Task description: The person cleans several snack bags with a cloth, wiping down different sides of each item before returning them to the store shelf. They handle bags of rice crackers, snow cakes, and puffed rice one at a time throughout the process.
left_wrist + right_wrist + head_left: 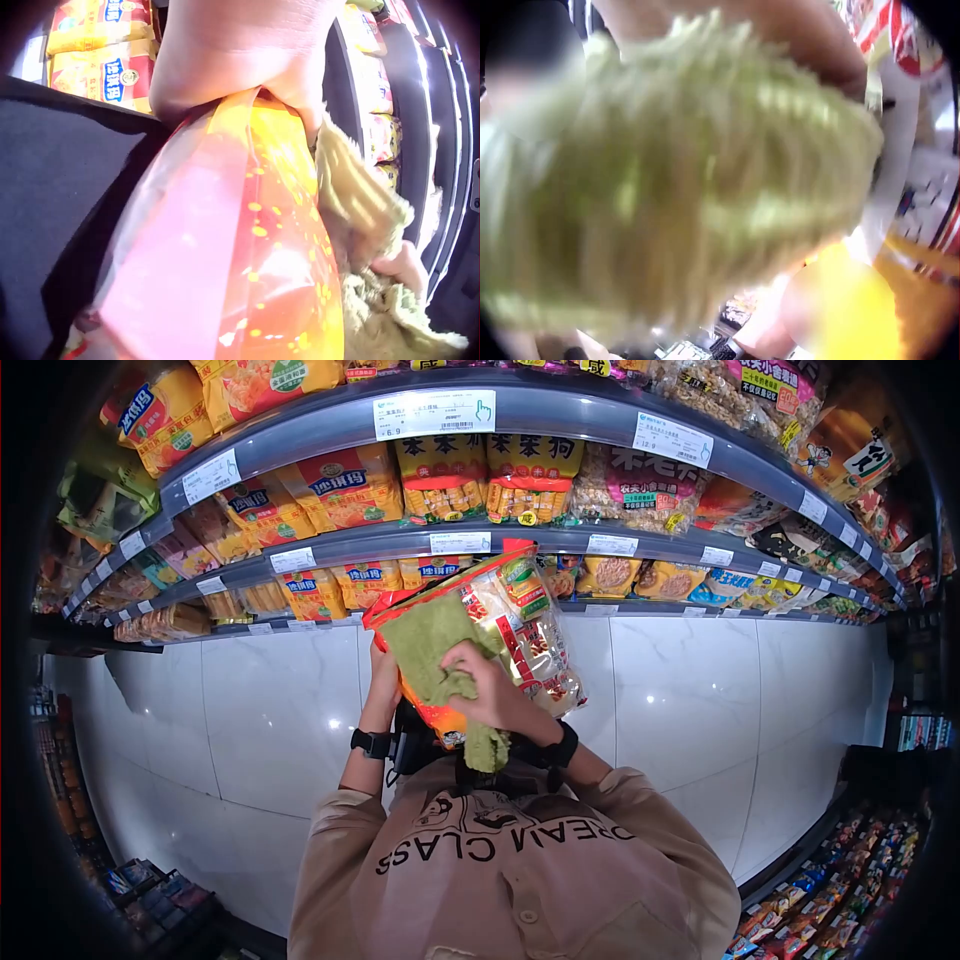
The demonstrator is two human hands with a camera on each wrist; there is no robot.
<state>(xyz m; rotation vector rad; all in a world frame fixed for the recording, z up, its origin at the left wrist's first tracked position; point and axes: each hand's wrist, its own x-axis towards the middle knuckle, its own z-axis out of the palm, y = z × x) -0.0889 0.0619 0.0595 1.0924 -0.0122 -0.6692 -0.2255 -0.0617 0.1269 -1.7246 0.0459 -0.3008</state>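
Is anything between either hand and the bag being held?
Yes: a green cloth, gripped by the right hand, lies between that hand and the printed bag, covering part of the bag's face. Nothing visible stands between the left hand and the bag's edge it holds.

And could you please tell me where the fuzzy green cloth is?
In the head view, the fuzzy green cloth lies over the left side of the shiny, red-edged plastic bag, partly bunched in the right hand.

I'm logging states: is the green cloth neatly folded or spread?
Partly spread: the green cloth covers part of the bag, bunched in the right hand.
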